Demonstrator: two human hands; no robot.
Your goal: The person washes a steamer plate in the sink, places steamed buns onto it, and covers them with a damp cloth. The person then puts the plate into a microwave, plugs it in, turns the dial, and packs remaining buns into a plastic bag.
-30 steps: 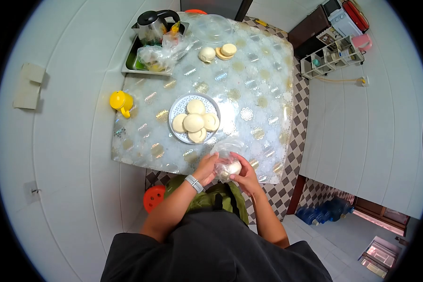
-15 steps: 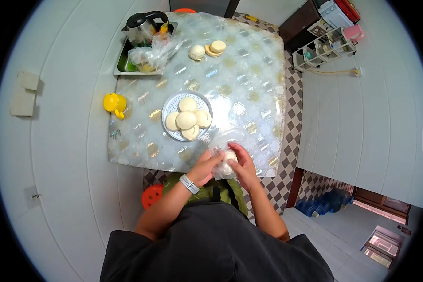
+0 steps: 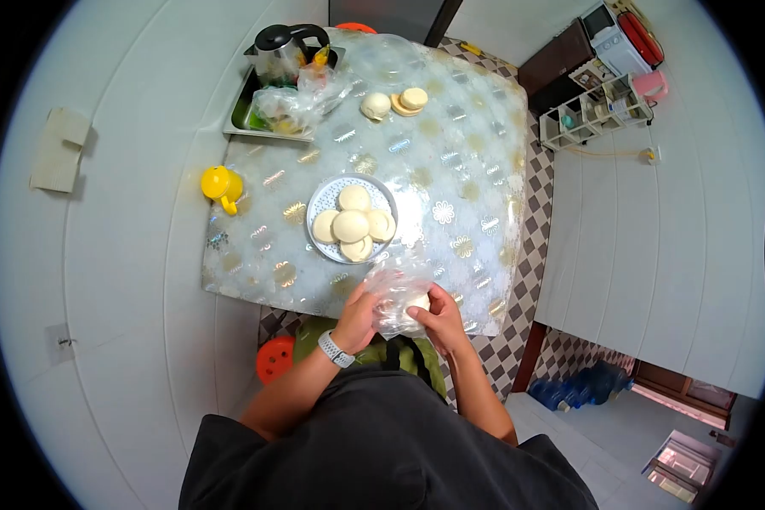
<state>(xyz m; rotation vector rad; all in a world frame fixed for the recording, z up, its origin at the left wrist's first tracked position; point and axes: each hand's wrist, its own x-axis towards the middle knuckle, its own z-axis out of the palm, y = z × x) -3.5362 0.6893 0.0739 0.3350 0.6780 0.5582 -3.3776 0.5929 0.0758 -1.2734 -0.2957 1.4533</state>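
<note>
At the table's near edge, a clear plastic bag [image 3: 393, 293] hangs between my two hands, with a whitish round bun [image 3: 417, 304] inside its right part. My left hand [image 3: 357, 321] has its fingers closed on the bag's left side, partly hidden by the plastic. My right hand [image 3: 439, 318] grips the bun through the bag, thumb on the near side. Just beyond my hands stands a round, pale blue plate [image 3: 317, 197] with several cream-coloured round buns [image 3: 350, 226], one lying on top of the others.
Farther back on the table [image 3: 484, 204] are a white ball-shaped item [image 3: 376, 106] and stacked round pieces [image 3: 413, 99]. A metal tray [image 3: 268, 134] with a kettle [image 3: 279, 55] and bags stands back left. A yellow cup [image 3: 221, 184] sits at the left edge.
My left hand has moved left, away from my right hand, and the bag is now spread wider between them. The bun stays by my right hand. The camera view has shifted slightly.
</note>
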